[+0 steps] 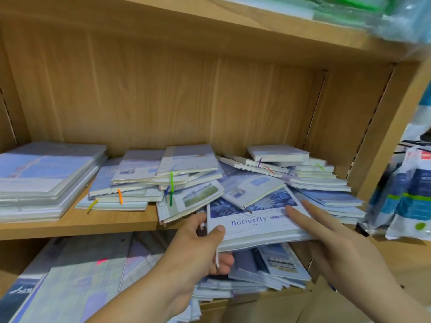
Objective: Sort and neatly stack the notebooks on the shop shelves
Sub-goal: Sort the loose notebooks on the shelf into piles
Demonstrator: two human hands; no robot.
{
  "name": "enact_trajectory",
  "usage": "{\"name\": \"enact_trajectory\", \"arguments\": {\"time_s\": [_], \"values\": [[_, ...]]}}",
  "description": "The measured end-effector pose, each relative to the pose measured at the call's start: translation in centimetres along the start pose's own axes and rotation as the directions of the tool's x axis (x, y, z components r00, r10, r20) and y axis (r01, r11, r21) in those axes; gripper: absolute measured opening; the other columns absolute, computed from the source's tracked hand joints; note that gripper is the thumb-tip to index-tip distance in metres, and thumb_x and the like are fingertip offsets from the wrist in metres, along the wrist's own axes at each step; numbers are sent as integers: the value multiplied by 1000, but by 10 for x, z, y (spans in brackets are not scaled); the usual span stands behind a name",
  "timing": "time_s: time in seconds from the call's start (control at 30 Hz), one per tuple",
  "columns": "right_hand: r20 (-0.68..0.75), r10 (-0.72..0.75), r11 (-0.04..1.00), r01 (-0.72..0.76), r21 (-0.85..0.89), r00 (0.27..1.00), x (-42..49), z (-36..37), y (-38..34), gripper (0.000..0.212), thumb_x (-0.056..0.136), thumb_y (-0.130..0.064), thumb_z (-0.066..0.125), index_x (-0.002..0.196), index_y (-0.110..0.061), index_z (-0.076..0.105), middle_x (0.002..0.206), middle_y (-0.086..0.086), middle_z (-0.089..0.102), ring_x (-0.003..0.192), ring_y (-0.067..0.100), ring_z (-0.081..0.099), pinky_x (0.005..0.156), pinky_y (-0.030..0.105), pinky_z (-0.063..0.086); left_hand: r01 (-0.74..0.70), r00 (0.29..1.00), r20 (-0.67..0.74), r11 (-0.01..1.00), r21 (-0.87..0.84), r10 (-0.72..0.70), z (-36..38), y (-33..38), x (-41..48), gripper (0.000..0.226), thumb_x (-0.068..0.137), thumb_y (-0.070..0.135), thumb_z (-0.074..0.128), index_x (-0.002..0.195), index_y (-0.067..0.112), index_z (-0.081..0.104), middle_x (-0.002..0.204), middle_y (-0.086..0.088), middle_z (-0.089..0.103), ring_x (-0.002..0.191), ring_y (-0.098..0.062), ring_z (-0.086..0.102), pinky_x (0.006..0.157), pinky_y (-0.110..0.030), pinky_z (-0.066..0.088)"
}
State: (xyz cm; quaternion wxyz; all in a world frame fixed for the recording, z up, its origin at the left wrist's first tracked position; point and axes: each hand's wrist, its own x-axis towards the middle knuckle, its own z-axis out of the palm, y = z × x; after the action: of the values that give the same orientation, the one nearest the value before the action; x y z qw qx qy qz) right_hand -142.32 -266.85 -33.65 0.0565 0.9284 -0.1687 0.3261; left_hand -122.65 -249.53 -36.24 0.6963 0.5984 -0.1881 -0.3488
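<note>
A white and blue notebook marked "Butterfly" (251, 220) juts over the front edge of the wooden shelf (77, 223). My left hand (198, 248) grips its near left corner, thumb on the cover and fingers beneath. My right hand (331, 238) holds its right side, with straight fingers lying flat on the cover. A smaller notebook (250, 190) lies tilted on top of it. Behind, a messy pile of pale notebooks (163, 180) with coloured ribbon markers covers the middle of the shelf. More notebooks (312, 176) are heaped at the right.
A neat stack of larger notebooks (44, 180) sits at the shelf's left end. The shelf below holds big flat books (77, 285) and a loose pile of small ones (268, 273). Packaged goods (405, 199) hang to the right of the unit's side panel.
</note>
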Motion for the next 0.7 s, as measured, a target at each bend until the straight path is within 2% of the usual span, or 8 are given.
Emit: {"name": "enact_trajectory", "arguments": {"time_s": [0.07,0.13,0.33,0.43,0.5,0.6,0.63,0.7], "values": [[-26,51,998,-50,23,998,1,1,5,80,75,6,79,143,-31,57,127,0,71,79,31,74,45,36,47,1,999,-46,1000,4,0,7,5,1,30,101,21,63,129,23,54,82,-16,72,55,-22,59,47,-27,44],[-48,93,994,-90,68,994,5,5,9,77,75,4,83,140,-31,61,118,-6,73,84,31,74,49,42,54,2,998,-61,1000,-16,-3,11,15,4,21,101,20,63,121,21,57,71,-13,72,50,-17,54,42,-25,39],[-175,161,987,-153,55,971,31,22,10,60,76,2,83,129,-24,71,104,6,75,80,38,70,53,44,53,17,999,-36,996,-86,-20,22,46,14,15,100,21,63,110,11,63,69,-12,73,43,-11,53,38,-21,38],[-210,200,979,-187,79,957,48,27,11,50,77,-2,83,121,-22,70,111,7,70,84,39,67,58,43,52,54,997,-43,987,-149,-61,30,52,20,21,99,21,63,117,11,61,65,-11,71,42,-11,51,37,-20,37],[-166,251,968,-241,76,954,51,31,8,46,78,-5,81,115,-26,65,120,2,58,78,37,62,53,43,51,52,997,-41,984,-172,-60,37,52,19,21,100,21,63,117,10,61,66,-11,71,43,-12,52,37,-21,37],[-88,352,933,-357,-51,932,49,29,1,36,79,-18,76,107,-32,59,113,-3,52,74,31,57,48,33,41,22,1000,14,989,-145,-20,40,40,11,18,103,24,57,114,11,64,76,-12,74,51,-15,60,42,-24,41],[-65,354,920,-360,-154,933,48,26,-1,33,78,-24,73,107,-31,61,110,-2,55,80,30,58,54,33,43,28,999,50,991,-132,-21,38,35,6,19,104,24,55,114,11,65,83,-13,77,57,-17,65,44,-25,42],[27,307,895,-279,-350,951,45,22,-3,40,79,-35,69,118,-31,65,119,1,61,109,34,58,80,40,50,34,992,125,994,-102,-21,33,27,-1,19,105,20,53,117,13,66,97,-12,79,72,-21,72,50,-26,45]]}}
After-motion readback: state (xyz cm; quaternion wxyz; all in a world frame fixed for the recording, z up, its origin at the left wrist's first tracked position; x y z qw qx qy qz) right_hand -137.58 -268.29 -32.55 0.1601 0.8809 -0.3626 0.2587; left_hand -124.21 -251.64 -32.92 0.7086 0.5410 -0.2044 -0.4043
